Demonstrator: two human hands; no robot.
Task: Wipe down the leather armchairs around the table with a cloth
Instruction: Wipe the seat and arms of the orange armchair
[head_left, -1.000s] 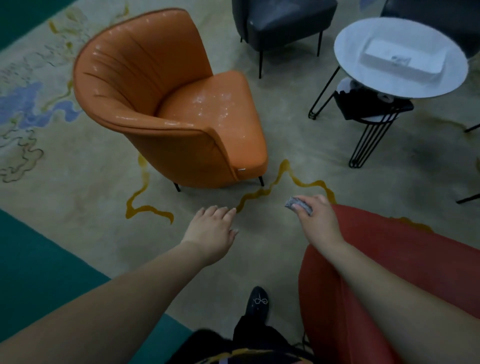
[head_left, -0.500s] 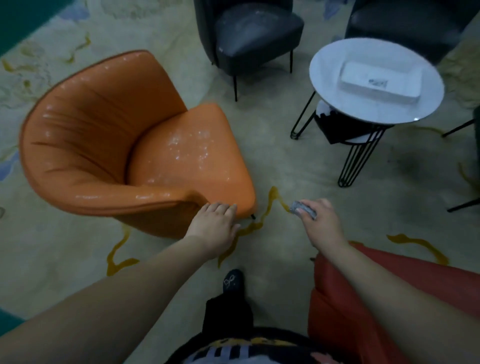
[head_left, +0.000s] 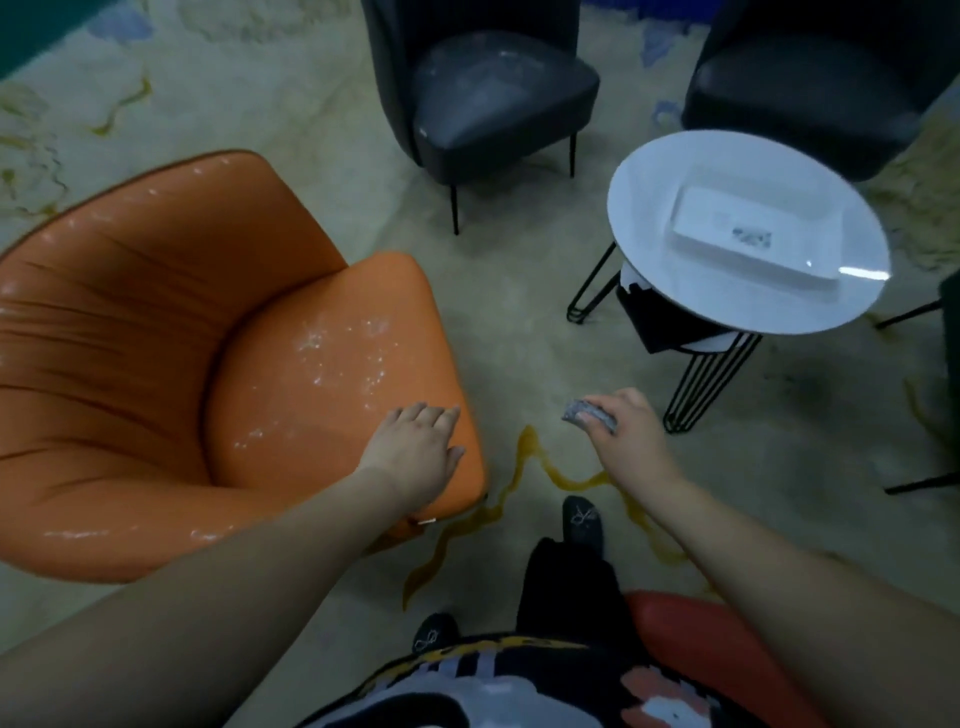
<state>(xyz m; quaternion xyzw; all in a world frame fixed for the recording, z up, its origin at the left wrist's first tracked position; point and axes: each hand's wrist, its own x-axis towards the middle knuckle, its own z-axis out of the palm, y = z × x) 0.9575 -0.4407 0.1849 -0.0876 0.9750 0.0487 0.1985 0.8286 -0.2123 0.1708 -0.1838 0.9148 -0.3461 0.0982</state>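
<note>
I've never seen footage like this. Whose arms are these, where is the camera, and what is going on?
No machine here: a person wears a wide-angle camera on the head, looking down at their own arms. The left hand reaches over the front of the orange armchair, whose seat shows pale smears. The right hand grips a small grey cloth above the carpet. Beyond stand two dark armchairs and a round white table carrying a white box.
</note>
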